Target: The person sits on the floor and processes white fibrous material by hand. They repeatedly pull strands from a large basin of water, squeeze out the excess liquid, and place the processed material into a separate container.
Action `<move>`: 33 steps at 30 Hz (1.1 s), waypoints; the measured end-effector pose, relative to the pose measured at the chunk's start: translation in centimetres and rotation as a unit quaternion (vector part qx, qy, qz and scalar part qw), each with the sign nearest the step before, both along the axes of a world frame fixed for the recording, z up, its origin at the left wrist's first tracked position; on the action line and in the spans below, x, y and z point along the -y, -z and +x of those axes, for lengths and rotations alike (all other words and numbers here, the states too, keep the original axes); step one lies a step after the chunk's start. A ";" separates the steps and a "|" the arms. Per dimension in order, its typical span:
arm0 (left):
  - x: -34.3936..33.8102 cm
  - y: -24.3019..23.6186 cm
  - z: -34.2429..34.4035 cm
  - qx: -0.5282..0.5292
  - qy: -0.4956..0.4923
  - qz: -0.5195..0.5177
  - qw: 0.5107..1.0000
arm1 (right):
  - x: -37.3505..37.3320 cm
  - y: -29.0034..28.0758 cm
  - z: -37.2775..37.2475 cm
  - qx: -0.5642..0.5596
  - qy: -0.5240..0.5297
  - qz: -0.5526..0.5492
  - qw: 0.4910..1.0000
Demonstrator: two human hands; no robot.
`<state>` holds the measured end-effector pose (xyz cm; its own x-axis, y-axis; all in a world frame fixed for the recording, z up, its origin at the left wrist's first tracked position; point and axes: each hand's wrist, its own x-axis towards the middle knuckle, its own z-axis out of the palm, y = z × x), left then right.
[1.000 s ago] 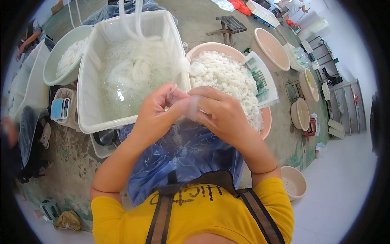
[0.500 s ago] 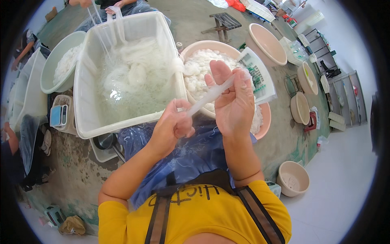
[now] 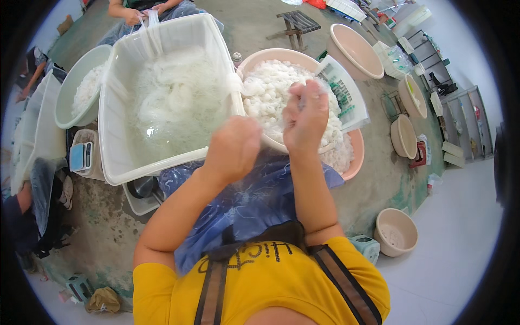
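Observation:
My left hand [image 3: 234, 147] is a closed fist, smeared by motion, in front of the white tub's near right corner; what it holds is hidden. Over the basin of white pieces is my right hand [image 3: 307, 119], its fingers curled inward. A thin film of wet white fibre [image 3: 324, 86] clings about its fingertips. No strand shows clearly between the hands. Soft wet white lumps [image 3: 271, 81], which look like silk cocoons, heap up in the pink basin [image 3: 252, 56]. The large white tub [image 3: 230, 65] holds cloudy water with a pale fibre mass [image 3: 179, 95] in it.
Across the tub, another person's hands [image 3: 143, 13] pull white strands at its far rim. A printed white sheet [image 3: 344, 95] leans by the pink basin. Left stand a green basin [image 3: 65, 103] and a small scale [image 3: 80, 157]. A stool [image 3: 298, 24] and more basins [image 3: 357, 51] stand beyond.
The white fibre strip stretched between my hands no longer shows. My right hand's fingers have curled in from an open palm, and my left hand has turned into a blurred fist.

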<state>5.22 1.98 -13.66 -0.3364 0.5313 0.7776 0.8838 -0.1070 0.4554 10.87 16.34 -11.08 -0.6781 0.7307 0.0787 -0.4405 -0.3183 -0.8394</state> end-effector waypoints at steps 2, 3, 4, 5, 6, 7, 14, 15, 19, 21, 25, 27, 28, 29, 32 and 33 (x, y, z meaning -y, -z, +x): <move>0.4 -1.2 -1.0 0.132 0.016 0.097 0.986 | -4.6 6.8 0.6 0.292 0.032 0.438 0.849; 0.8 -2.7 -1.5 0.303 0.024 0.119 0.945 | -6.1 8.6 0.3 0.408 0.046 0.614 0.674; 1.4 -4.9 -2.6 0.453 0.180 0.185 0.853 | -5.6 7.8 -0.3 0.312 0.009 0.639 0.703; 1.8 -7.8 -3.9 0.574 0.325 0.241 0.712 | -4.3 6.0 -1.0 0.211 -0.031 0.657 0.723; 1.9 -11.1 -4.5 0.585 0.357 0.211 0.697 | -2.4 3.9 -1.5 0.112 -0.073 0.666 0.734; 1.8 -13.7 -5.1 0.598 0.388 0.176 0.679 | 1.0 0.4 -2.1 0.030 -0.126 0.574 0.809; 1.0 -24.1 -2.9 0.334 0.201 0.335 0.858 | 3.4 7.7 -7.1 0.226 -0.332 0.603 0.689; 1.9 -24.3 -3.6 0.329 0.169 0.343 0.864 | 4.0 10.2 -5.8 0.321 -0.313 0.671 0.591; 4.2 -20.7 -4.0 0.435 0.128 0.263 0.852 | 4.6 9.9 -2.1 0.176 -0.221 0.624 0.729; 5.0 -15.7 -5.0 0.601 0.180 0.177 0.759 | 5.8 5.0 -3.1 0.066 -0.357 0.270 0.892; 5.2 -8.4 -5.8 0.674 0.489 0.159 0.531 | 7.9 1.4 -3.0 0.004 -0.322 0.175 0.931; 5.3 -6.4 -6.4 0.641 0.511 0.211 0.533 | 8.7 2.2 -1.6 0.034 -0.296 0.470 0.831; 5.4 -5.8 -6.6 0.621 0.520 0.238 0.536 | 9.8 1.5 -0.5 0.050 -0.281 0.408 0.867; 5.1 -5.0 -5.9 0.647 0.456 0.272 0.547 | 9.8 0.6 -0.8 -0.006 -0.207 0.442 0.873; 3.9 -1.8 -3.6 0.688 0.311 0.344 0.558 | 8.5 -0.9 -2.4 -0.043 -0.025 0.479 0.876; 3.3 -1.3 -2.6 0.665 0.194 0.321 0.646 | 7.5 -0.2 -2.6 -0.016 0.015 0.535 0.844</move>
<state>2.59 -1.32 -12.40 -0.8725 0.4870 0.0394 -0.3929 -0.7474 0.5358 8.31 8.87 -10.87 -0.6447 0.2463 0.7236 -0.4634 0.6269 -0.6263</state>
